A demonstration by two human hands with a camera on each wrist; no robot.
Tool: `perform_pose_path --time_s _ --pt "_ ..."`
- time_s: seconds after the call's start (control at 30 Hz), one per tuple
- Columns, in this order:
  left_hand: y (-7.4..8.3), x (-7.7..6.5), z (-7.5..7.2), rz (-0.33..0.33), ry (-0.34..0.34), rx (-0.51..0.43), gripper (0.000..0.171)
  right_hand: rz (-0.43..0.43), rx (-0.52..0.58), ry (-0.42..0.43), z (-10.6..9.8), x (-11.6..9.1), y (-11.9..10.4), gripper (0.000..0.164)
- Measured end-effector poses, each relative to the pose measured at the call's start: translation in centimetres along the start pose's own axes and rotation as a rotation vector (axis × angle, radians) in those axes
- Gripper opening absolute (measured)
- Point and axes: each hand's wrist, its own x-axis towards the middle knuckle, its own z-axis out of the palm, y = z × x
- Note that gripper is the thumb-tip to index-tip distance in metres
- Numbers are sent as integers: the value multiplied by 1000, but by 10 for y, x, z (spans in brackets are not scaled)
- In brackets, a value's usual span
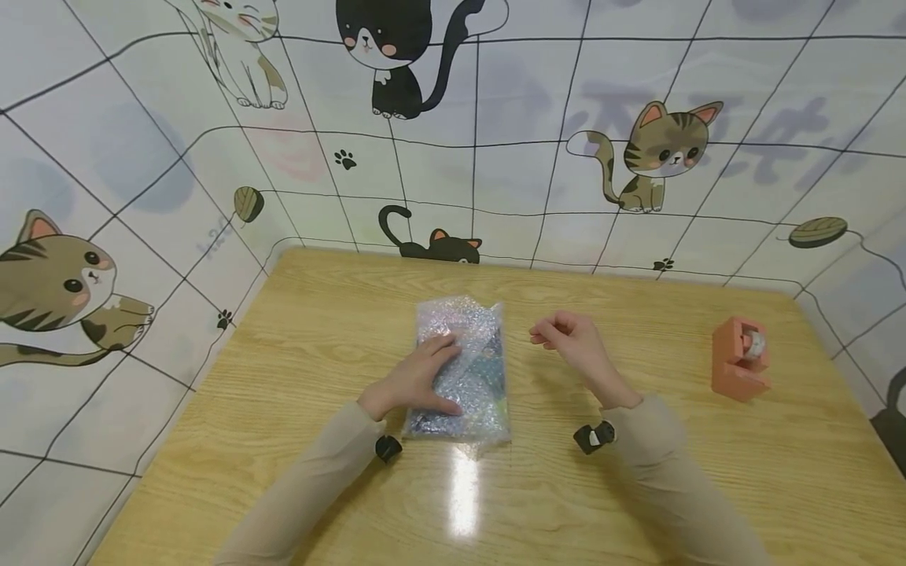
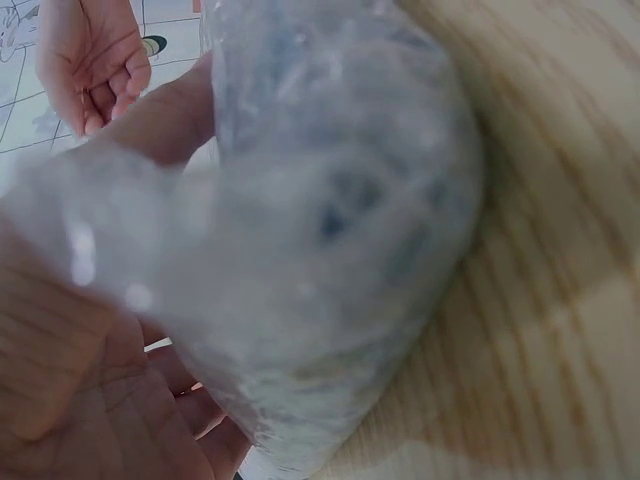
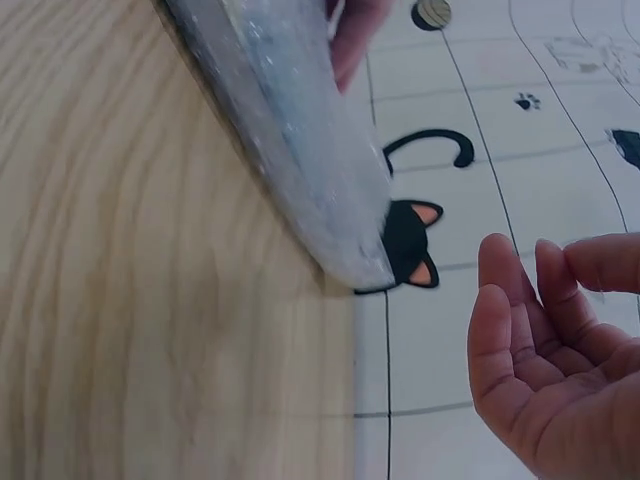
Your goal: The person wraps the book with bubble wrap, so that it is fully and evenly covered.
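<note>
A flat rectangular package in clear bubble wrap (image 1: 481,369), with blue and multicoloured contents, lies on the wooden table. My left hand (image 1: 419,377) rests on its left half, fingers and thumb spread over the wrap. In the left wrist view, the crinkled wrap (image 2: 330,220) is close and blurred beside the left hand (image 2: 90,390). To the right of the package, my right hand (image 1: 576,342) is raised and apart from it. Its fingers are loosely bent, with thumb and forefinger tips close together in the right wrist view (image 3: 550,370). Nothing shows between them.
A coral-pink tape dispenser (image 1: 736,362) with a clear roll stands at the table's right side. Behind and left of the wooden table (image 1: 340,314) rises a white grid-patterned curtain (image 1: 524,181) printed with cats. A dark object (image 1: 893,420) shows at the right edge.
</note>
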Motion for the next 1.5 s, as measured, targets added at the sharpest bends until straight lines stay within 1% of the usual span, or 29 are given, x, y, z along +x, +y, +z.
perform_pose_path --time_s 0.13,0.17,0.2,0.3,0.37,0.43,0.47,0.6,0.7,0.83,0.93,1.03,1.1,1.2,1.37,1.5 --pt "-1 1 1 5 6 -8 98 -4 1 -38 19 4 1 21" --pt "-1 1 1 6 10 -14 98 -8 1 -51 23 4 -4 20" --pt "0 1 1 8 15 -22 99 -19 5 -62 27 3 -8 20" --pt "0 2 0 5 28 -48 103 -77 -30 -90 39 6 -8 19" --pt "1 2 0 4 37 -64 107 -132 -73 -95 47 8 -8 16" --pt "2 3 0 -8 35 -69 111 -179 -137 -86 54 13 2 13" --pt "2 3 -1 -10 35 -69 113 -204 -171 -79 57 13 2 12" --pt "4 3 -1 -20 31 -70 115 -290 -349 -49 67 15 2 10" --pt "5 3 -2 -19 29 -70 115 -327 -480 -49 73 16 2 11" --pt "4 3 -1 -3 37 -69 115 -349 -604 -87 79 16 3 16" --pt "3 3 -1 19 54 -67 113 -404 -691 -97 84 16 4 19" --pt "2 2 0 41 67 -61 111 -485 -763 -96 87 16 5 22" --pt "1 2 0 51 70 -56 109 -534 -793 -101 89 16 5 24" --pt "1 2 0 60 70 -51 104 -584 -822 -117 91 16 6 24" --pt "0 1 0 47 50 -19 95 -647 -853 -130 93 16 8 14" --pt "-1 0 1 31 28 3 90 -707 -883 -119 94 16 11 11"
